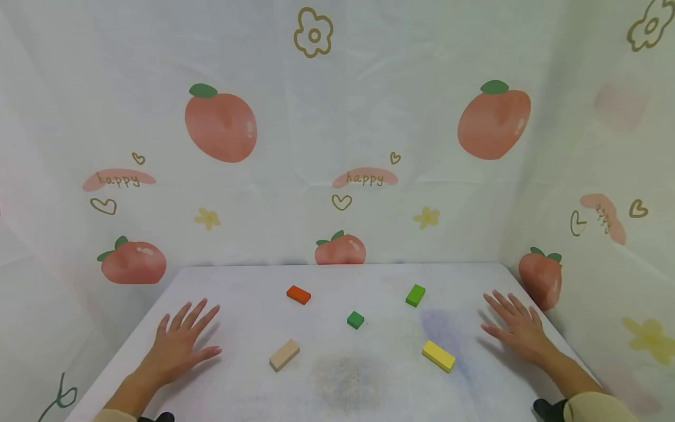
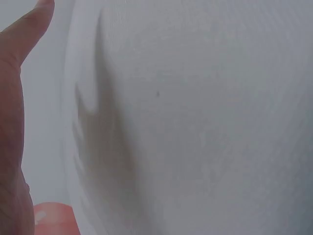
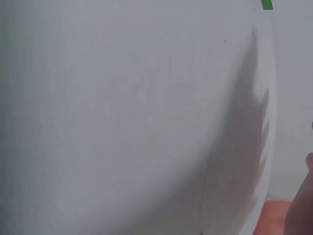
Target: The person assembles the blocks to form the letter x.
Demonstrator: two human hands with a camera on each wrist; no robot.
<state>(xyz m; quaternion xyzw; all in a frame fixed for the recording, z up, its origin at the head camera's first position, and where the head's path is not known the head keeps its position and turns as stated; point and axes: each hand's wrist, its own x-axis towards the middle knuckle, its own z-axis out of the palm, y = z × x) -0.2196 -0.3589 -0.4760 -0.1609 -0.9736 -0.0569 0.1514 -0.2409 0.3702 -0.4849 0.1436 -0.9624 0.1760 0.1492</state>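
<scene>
My left hand [image 1: 178,347] is spread over the left side of the white table [image 1: 232,392], fingers straight and holding nothing. On the right side my right hand [image 1: 519,329] is likewise spread and holds nothing. Nearest the left hand lies a plain wooden block [image 1: 285,355]; a yellow block [image 1: 438,356] is nearest the right hand. Farther back are an orange-red block [image 1: 298,295], a small dark green block [image 1: 355,320] and a light green block [image 1: 415,295]. The left wrist view shows part of the left hand [image 2: 12,107] and its shadow on the white surface.
A white cloth [image 1: 337,117] printed with peaches, hearts and flowers hangs behind the table and along its sides. A greyish stain [image 1: 350,378] and a bluish smear [image 1: 443,328] mark the tabletop. In the right wrist view a green block [image 3: 266,4] shows at the top edge.
</scene>
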